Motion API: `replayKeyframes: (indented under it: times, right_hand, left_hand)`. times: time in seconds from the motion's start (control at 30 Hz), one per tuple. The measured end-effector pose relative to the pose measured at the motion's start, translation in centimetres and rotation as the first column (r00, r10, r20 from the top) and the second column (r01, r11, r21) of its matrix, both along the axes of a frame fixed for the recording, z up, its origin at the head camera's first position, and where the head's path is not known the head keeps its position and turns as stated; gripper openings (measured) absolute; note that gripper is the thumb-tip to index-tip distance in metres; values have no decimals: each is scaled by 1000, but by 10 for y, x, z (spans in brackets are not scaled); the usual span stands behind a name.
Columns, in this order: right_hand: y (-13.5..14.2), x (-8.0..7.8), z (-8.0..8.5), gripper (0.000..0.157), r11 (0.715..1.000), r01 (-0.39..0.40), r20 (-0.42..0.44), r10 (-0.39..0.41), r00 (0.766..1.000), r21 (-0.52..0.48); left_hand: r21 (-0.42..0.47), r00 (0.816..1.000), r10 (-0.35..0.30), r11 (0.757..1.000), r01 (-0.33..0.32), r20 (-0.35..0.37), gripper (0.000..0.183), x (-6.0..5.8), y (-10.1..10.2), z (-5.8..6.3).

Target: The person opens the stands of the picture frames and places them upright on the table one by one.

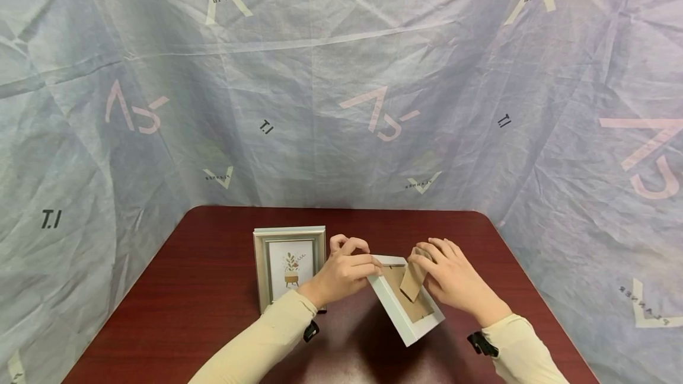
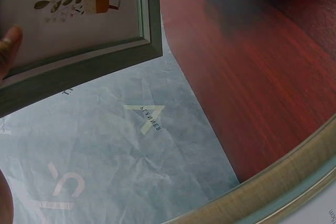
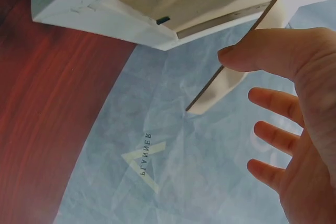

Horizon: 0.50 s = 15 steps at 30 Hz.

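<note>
A picture frame with a white outer edge is tilted above the table, its brown backing turned up. My left hand grips its upper left corner, thumb on the front side. That front shows a potted plant picture in the left wrist view. A cardboard stand leg sticks out from the backing. My right hand pinches this leg between thumb and fingers. In the right wrist view the thumb lies across the leg, and the other visible fingers are spread below it.
A second picture frame, silver-gold with a plant print, stands upright on the dark red table, close to my left hand. Its curved-looking edge enters the left wrist view. Grey printed cloth hangs around the table's back and sides.
</note>
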State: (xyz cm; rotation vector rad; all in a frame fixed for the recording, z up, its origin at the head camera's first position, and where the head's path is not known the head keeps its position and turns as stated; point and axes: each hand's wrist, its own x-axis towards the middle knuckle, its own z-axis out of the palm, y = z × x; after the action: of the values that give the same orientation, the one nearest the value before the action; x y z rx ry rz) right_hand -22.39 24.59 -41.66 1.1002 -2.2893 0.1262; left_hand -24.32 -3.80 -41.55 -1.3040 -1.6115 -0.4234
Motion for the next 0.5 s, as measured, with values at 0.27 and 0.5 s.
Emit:
replayKeyframes:
  times: [0.27,0.5]
  right_hand:
    - [10,-3,1,55,999,30,-17,-31,999,-15]
    - [19,-4,-1,53,995,93,30,-92,995,-34]
  left_hand:
    - [22,1000,-5,1000,5,-15,24,-1,-1,2]
    - [22,1000,1,1000,-1,-6,25,0,-2,4]
